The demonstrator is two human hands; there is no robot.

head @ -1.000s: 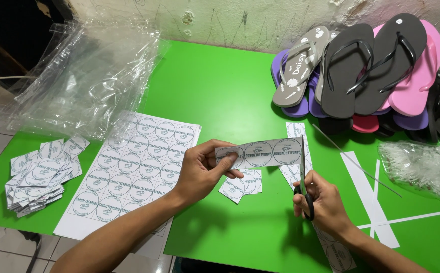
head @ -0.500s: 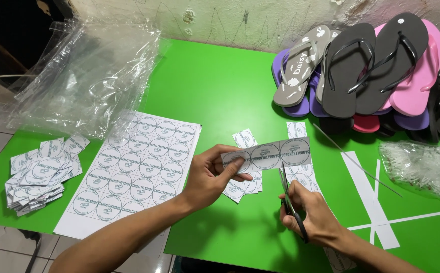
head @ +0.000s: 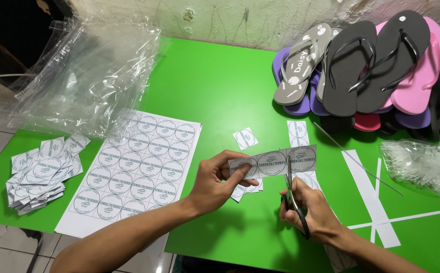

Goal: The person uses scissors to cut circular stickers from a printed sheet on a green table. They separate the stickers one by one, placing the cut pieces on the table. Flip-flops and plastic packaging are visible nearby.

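My left hand (head: 216, 178) pinches the left end of a paper strip (head: 274, 161) printed with three round labels, holding it level above the green table (head: 220, 86). My right hand (head: 311, 208) grips black-handled scissors (head: 293, 198), blades pointing up into the strip between its middle and right labels. Under the strip lie a few cut label squares (head: 244, 191) and another label strip (head: 298, 132). A single cut label (head: 245, 138) lies further back.
A full sheet of round labels (head: 134, 172) lies left of my hands, with a pile of cut labels (head: 40, 172) at the far left. Clear plastic bags (head: 83, 76) are heaped at back left. Flip-flops (head: 361, 65) are stacked at back right. White paper offcuts (head: 374, 199) and a small clear bag (head: 419, 167) lie right.
The scissors dropped away from the strip, then rose again and now cut into it between two labels. One label square now lies alone on the table behind the strip.
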